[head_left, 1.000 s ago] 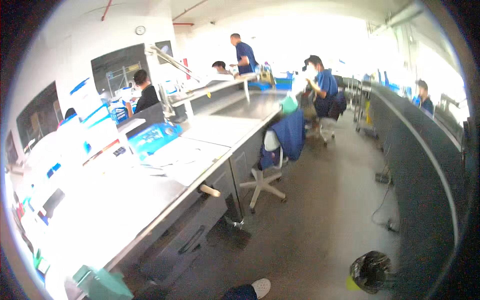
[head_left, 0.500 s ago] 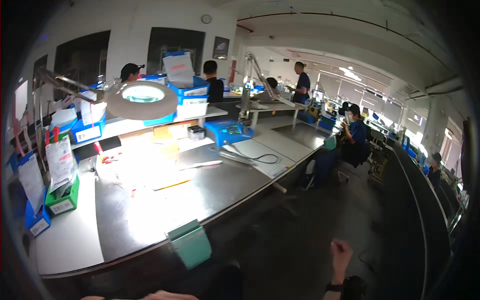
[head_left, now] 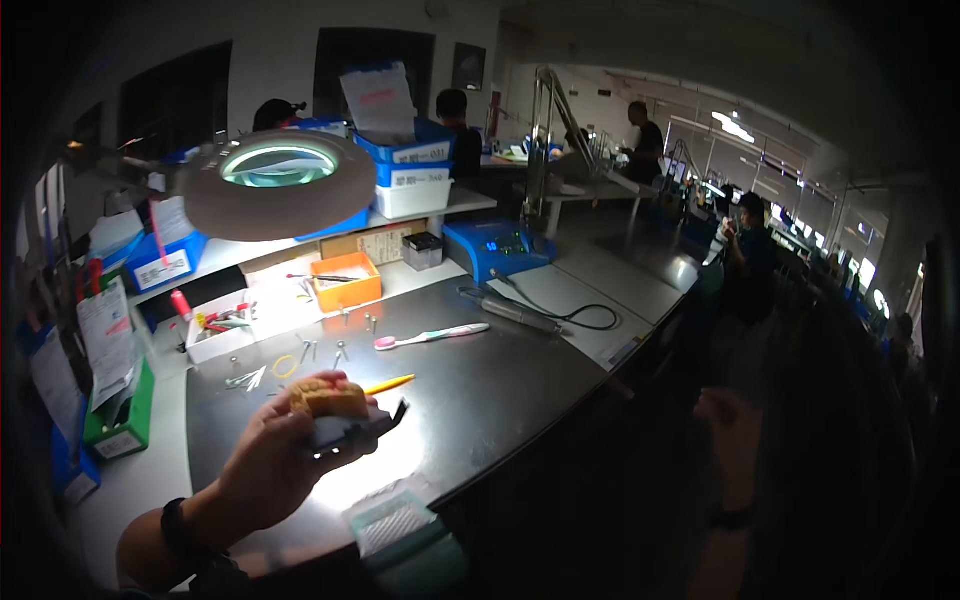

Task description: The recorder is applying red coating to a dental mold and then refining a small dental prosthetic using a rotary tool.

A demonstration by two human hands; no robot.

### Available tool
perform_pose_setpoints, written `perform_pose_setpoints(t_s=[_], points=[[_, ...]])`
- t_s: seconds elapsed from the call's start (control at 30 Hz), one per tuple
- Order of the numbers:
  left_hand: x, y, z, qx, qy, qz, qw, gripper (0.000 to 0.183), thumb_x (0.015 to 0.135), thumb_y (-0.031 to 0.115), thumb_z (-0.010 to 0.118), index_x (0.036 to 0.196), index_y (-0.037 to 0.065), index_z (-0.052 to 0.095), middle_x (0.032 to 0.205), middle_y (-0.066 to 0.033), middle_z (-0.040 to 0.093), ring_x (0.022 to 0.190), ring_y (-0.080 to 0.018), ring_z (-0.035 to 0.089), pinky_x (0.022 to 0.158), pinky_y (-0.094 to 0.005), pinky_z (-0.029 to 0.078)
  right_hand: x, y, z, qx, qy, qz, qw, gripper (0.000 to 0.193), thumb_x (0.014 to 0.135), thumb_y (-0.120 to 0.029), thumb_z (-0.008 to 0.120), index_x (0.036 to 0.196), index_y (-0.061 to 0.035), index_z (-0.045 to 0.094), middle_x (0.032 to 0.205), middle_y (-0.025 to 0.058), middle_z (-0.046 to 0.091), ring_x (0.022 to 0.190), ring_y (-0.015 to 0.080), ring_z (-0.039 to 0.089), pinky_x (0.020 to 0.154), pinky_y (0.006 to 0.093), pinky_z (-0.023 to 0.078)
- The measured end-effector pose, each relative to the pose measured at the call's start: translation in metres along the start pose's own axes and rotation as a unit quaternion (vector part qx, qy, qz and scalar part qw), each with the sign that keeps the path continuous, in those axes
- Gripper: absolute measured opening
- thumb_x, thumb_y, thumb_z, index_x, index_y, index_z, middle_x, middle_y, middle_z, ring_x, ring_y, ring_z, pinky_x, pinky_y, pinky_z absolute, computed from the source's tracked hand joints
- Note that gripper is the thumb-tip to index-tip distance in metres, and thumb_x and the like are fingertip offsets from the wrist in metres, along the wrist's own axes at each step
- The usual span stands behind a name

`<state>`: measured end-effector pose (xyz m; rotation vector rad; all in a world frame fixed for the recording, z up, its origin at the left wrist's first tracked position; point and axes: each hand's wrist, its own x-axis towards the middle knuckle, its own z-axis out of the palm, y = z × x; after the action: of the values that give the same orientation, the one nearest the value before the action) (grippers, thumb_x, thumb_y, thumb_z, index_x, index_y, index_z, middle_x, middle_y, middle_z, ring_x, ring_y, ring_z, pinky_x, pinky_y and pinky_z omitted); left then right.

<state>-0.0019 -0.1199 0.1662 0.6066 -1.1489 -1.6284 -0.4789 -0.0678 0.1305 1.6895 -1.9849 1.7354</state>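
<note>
My left hand (head_left: 270, 455) is raised over the workbench beneath the magnifier lamp, its fingers closed round a dental model (head_left: 335, 398). The model is tan with a bit of pink and sits on a grey and dark base with a thin arm sticking out to the right. Behind it on the bench lies a yellow pencil-like stick (head_left: 390, 384), partly hidden. My right hand (head_left: 733, 415) is off to the right, past the bench edge and in shadow. Its fingers are too dim and blurred to read.
A ring magnifier lamp (head_left: 275, 205) hangs over the bench. Around lie a toothbrush (head_left: 435, 336), several small metal burs, a white tray (head_left: 215, 345), an orange box (head_left: 345, 290), a handpiece (head_left: 522, 315) and its blue control unit (head_left: 490, 250). A green tray (head_left: 395, 530) hangs at the front edge.
My left hand has come up from the lower edge to over the bench, showing the dental model. My right hand sits higher and further right in the picture. The view has shifted and darkened.
</note>
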Motion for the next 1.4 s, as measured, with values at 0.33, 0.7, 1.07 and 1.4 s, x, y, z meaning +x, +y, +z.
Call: perform_pose_setpoints(t_s=[0.33,0.7,1.07,1.4], points=[[0.041,-0.069,-0.032,0.082,-0.01,-0.253,0.964,0.074,0.08,0.03,0.078,0.139,0.0,0.043,0.135,-0.0182,0.055,0.13,-0.028,0.051,0.114,-0.0408,0.035,0.081,-0.014,0.123,0.018,0.002,-0.244,0.97,0.011,0.082,0.009,0.068,0.091,0.0015,0.069,0.085,0.0105,0.067,0.074,0.0169,0.067,0.063,0.0251,0.054],[0.022,-0.072,-0.014,0.034,-0.032,-0.13,0.99,0.068,0.085,0.017,0.077,0.143,0.005,0.044,0.134,-0.006,0.053,0.127,-0.0157,0.046,0.108,-0.0319,0.037,0.066,-0.108,0.183,0.308,-0.302,-0.144,0.89,0.015,0.082,0.006,0.07,0.096,-0.0005,0.071,0.097,0.0089,0.066,0.083,0.016,0.069,0.073,0.0269,0.058],[0.028,-0.081,-0.012,0.025,-0.076,-0.008,0.997,0.078,0.078,0.002,0.081,0.139,0.002,0.033,0.139,-0.0124,0.041,0.134,-0.0194,0.041,0.114,-0.035,0.036,0.032,-0.152,0.242,0.308,-0.593,-0.217,0.712,0.019,0.081,0.003,0.074,0.098,-0.0028,0.074,0.097,0.0102,0.071,0.085,0.0156,0.07,0.074,0.0252,0.056],[0.025,-0.089,-0.011,0.09,-0.04,0.016,0.995,0.067,0.077,0.001,0.082,0.129,0.002,0.039,0.135,-0.0165,0.046,0.13,-0.022,0.048,0.112,-0.0355,0.038,0.036,-0.126,0.261,0.339,-0.668,-0.106,0.654,0.023,0.081,0.005,0.075,0.103,0.0011,0.07,0.099,0.013,0.071,0.09,0.0191,0.072,0.081,0.0283,0.058]])
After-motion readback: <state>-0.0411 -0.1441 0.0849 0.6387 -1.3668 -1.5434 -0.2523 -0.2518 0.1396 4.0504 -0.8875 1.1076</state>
